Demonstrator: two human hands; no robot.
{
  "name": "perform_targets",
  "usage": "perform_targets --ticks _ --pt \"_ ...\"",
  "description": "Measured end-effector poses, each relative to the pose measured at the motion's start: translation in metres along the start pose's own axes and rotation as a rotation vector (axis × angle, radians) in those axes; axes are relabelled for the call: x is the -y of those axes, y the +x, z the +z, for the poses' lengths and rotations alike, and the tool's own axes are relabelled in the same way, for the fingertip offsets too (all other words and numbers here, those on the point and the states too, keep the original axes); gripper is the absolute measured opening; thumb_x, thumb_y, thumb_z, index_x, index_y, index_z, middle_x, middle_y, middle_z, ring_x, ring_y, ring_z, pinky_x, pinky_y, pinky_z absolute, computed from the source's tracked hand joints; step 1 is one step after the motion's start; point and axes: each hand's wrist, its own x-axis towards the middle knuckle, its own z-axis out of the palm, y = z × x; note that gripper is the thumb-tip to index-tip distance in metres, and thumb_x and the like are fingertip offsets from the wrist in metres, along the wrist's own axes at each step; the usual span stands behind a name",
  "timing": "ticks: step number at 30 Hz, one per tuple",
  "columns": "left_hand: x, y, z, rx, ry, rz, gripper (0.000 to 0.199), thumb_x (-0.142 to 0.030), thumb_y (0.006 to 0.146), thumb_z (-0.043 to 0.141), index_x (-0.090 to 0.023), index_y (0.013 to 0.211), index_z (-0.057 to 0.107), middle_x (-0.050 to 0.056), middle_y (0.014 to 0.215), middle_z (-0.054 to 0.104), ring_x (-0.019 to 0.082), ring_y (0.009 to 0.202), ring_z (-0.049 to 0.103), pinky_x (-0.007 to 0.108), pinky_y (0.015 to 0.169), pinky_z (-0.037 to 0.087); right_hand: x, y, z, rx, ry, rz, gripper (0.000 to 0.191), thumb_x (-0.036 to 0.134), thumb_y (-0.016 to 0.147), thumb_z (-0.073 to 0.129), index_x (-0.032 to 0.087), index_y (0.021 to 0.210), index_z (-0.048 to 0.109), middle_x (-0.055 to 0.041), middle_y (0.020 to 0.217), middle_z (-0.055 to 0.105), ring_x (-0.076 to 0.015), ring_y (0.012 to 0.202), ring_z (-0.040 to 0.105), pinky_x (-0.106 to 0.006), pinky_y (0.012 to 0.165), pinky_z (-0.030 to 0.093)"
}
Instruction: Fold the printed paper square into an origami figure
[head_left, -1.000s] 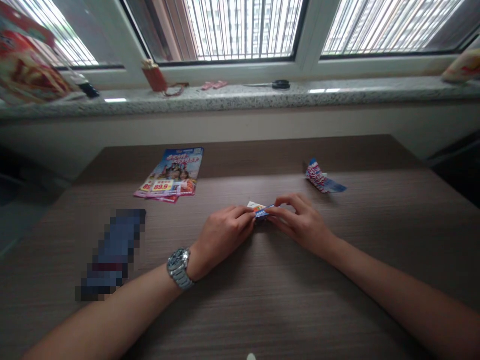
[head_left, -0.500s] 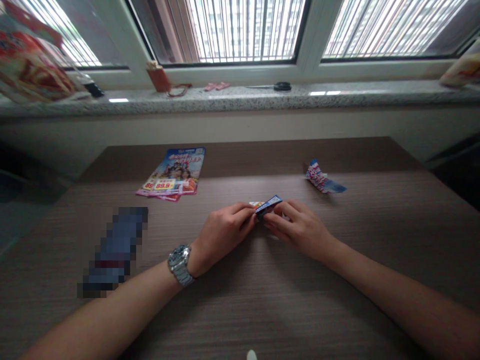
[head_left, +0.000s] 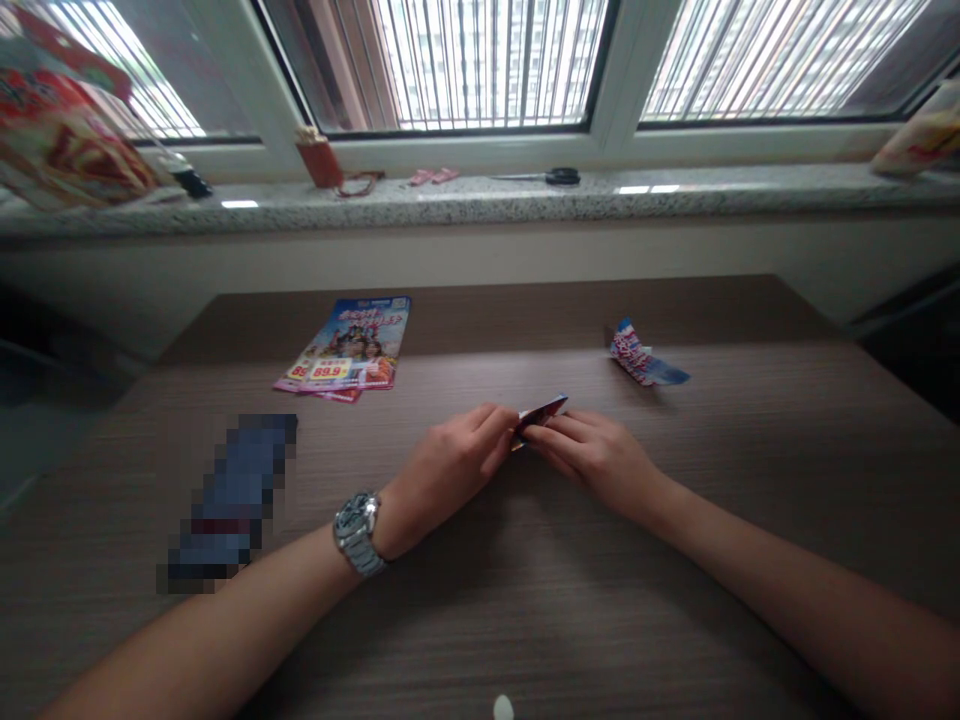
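Observation:
Near the middle of the brown table, my left hand pinches a small folded piece of printed paper at its left side. My right hand has its fingers closed on the same paper from the right. A silver watch is on my left wrist. The paper's lower part is mostly hidden by my fingers. Further back to the right lies a folded blue and red paper piece. Printed flyers lie overlapped at the back left.
A blurred-out dark flat object lies beside my left forearm. On the stone windowsill are scissors, pink pieces, a red pouch and a large red package.
The folded paper has turned, now showing a darker, reddish face, and less white paper shows beneath it. My right fingers have drawn closer together around it.

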Motion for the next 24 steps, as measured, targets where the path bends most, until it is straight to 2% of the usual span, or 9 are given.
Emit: perform_targets --ticks 3,7,11,15,24 --pt "-0.004 0.001 -0.007 0.063 0.2 0.097 0.013 -0.023 0.102 0.049 -0.022 0.11 0.059 0.003 0.098 0.063 0.016 0.081 0.06 0.026 0.067 0.047 -0.002 -0.001 -0.002 0.01 -0.029 -0.031 0.023 0.021 0.101 0.052 0.016 0.119 0.067 -0.0094 0.098 0.074 -0.0222 0.088 0.067 -0.034 0.077 0.052" --pt "-0.006 0.002 -0.014 0.107 0.288 0.113 0.014 -0.024 0.101 0.051 -0.021 0.109 0.062 0.004 0.097 0.061 0.016 0.078 0.057 0.026 0.066 0.045 -0.002 0.0 -0.006 0.045 -0.048 -0.064 0.022 0.022 0.101 0.051 0.016 0.116 0.067 -0.0093 0.096 0.073 -0.022 0.086 0.065 -0.034 0.077 0.051" --pt "-0.004 0.003 -0.015 0.101 0.28 0.108 0.019 -0.03 0.102 0.048 -0.019 0.106 0.064 0.004 0.092 0.059 0.015 0.075 0.055 0.026 0.063 0.044 -0.003 0.002 -0.009 0.039 -0.072 -0.075 0.02 0.024 0.102 0.051 0.017 0.111 0.067 -0.0083 0.093 0.073 -0.0213 0.083 0.064 -0.034 0.074 0.049" --pt "-0.001 0.002 -0.013 0.124 0.241 0.079 0.024 -0.033 0.104 0.045 -0.019 0.102 0.064 0.004 0.088 0.058 0.014 0.069 0.055 0.025 0.06 0.043 -0.005 0.001 -0.01 0.056 -0.09 -0.084 0.019 0.025 0.102 0.051 0.018 0.11 0.066 -0.0088 0.1 0.073 -0.0213 0.086 0.064 -0.034 0.076 0.049" --pt "0.001 0.001 -0.007 0.143 0.018 -0.003 0.013 -0.018 0.1 0.047 -0.017 0.103 0.06 0.005 0.095 0.061 0.016 0.079 0.061 0.027 0.073 0.051 -0.001 0.004 -0.006 0.094 -0.089 -0.054 0.019 0.028 0.101 0.051 0.019 0.112 0.065 -0.0095 0.103 0.07 -0.0217 0.087 0.062 -0.034 0.077 0.049"
